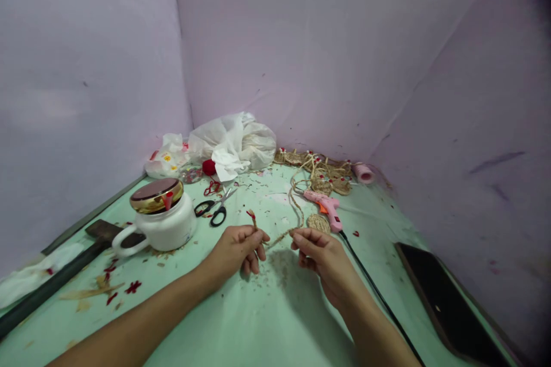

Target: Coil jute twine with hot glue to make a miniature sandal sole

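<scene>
A braided straw-coloured cord [298, 206] runs down from the pile at the back to my hands. My left hand [241, 245] pinches its end, where a short stub tipped with red thread [251, 215] sticks up above the fingers. With thumb and forefinger my right hand [317, 248] grips the same cord a little further along, and a short stretch spans the gap between both hands. Just behind the right hand lies a coiled oval of the braid [319, 223]. Beside it rests a pink glue gun [323, 206].
Scissors [217, 206], a lidded white mug [166, 223] and a hammer [86, 258] lie to the left. White plastic bags [235, 140], red yarn [209, 167], braided pieces [327, 175] and a pink spool [364, 173] line the back. A phone [447, 304] is at right, near the black cable [374, 289].
</scene>
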`<state>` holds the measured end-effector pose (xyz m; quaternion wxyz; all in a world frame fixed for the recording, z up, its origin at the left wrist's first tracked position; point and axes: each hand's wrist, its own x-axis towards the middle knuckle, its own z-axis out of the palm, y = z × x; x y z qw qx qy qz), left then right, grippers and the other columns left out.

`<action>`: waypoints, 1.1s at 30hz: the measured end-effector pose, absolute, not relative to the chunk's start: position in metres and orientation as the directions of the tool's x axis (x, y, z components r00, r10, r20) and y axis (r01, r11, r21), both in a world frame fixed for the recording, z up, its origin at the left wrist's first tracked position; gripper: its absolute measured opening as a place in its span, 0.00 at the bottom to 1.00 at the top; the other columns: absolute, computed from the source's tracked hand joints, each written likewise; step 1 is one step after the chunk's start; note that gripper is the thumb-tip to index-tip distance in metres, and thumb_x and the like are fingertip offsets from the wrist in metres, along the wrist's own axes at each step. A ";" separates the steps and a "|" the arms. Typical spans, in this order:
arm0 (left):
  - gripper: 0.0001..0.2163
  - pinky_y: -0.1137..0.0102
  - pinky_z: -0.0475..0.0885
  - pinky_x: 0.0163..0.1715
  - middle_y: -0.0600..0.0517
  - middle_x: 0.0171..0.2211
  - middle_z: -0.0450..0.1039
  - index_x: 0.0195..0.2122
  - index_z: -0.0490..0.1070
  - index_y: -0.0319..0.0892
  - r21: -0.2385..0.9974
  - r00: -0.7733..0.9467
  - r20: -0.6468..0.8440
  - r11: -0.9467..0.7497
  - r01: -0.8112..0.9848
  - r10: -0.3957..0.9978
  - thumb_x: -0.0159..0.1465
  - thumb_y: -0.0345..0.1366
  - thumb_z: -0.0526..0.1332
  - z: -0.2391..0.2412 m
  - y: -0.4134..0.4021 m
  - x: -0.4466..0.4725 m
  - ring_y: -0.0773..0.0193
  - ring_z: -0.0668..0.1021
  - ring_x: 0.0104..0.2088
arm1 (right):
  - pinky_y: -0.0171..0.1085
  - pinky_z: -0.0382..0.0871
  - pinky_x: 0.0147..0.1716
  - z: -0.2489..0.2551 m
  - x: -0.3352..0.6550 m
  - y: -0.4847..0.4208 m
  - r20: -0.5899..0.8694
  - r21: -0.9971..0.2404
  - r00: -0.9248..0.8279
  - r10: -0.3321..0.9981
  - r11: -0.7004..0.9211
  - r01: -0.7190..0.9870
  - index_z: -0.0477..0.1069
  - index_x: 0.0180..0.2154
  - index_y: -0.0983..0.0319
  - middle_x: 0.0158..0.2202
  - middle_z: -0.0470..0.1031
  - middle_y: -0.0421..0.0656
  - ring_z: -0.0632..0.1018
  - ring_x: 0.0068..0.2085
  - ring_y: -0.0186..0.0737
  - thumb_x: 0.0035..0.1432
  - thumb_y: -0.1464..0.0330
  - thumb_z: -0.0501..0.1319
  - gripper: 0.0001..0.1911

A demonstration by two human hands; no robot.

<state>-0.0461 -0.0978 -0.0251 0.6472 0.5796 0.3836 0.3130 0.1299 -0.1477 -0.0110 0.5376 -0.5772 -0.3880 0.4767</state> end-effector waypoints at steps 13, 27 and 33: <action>0.17 0.77 0.56 0.13 0.57 0.12 0.63 0.25 0.71 0.37 0.988 0.580 -0.125 0.045 0.151 0.805 0.55 0.49 0.59 -0.017 -0.114 -0.045 0.74 0.61 0.12 | 0.31 0.63 0.21 -0.004 0.113 -0.158 -0.062 -0.990 0.330 0.942 -0.016 -0.140 0.73 0.31 0.62 0.21 0.69 0.35 0.66 0.20 0.28 0.41 0.62 0.67 0.14; 0.14 0.75 0.65 0.20 0.51 0.18 0.72 0.24 0.72 0.36 0.987 0.500 -0.139 0.158 0.005 0.855 0.52 0.45 0.64 -0.015 -0.121 -0.047 0.70 0.70 0.18 | 0.36 0.73 0.34 -0.010 0.098 -0.162 -0.311 -0.908 -0.112 0.944 -0.330 -0.258 0.71 0.29 0.66 0.28 0.76 0.46 0.77 0.28 0.34 0.44 0.63 0.63 0.12; 0.13 0.75 0.62 0.18 0.52 0.17 0.71 0.23 0.70 0.37 0.977 0.493 -0.209 0.162 0.137 0.845 0.51 0.44 0.64 -0.014 -0.127 -0.042 0.71 0.69 0.16 | 0.39 0.71 0.31 -0.018 0.111 -0.154 -0.179 -0.980 0.077 0.981 -0.185 0.080 0.75 0.30 0.64 0.25 0.76 0.44 0.77 0.29 0.41 0.47 0.63 0.60 0.12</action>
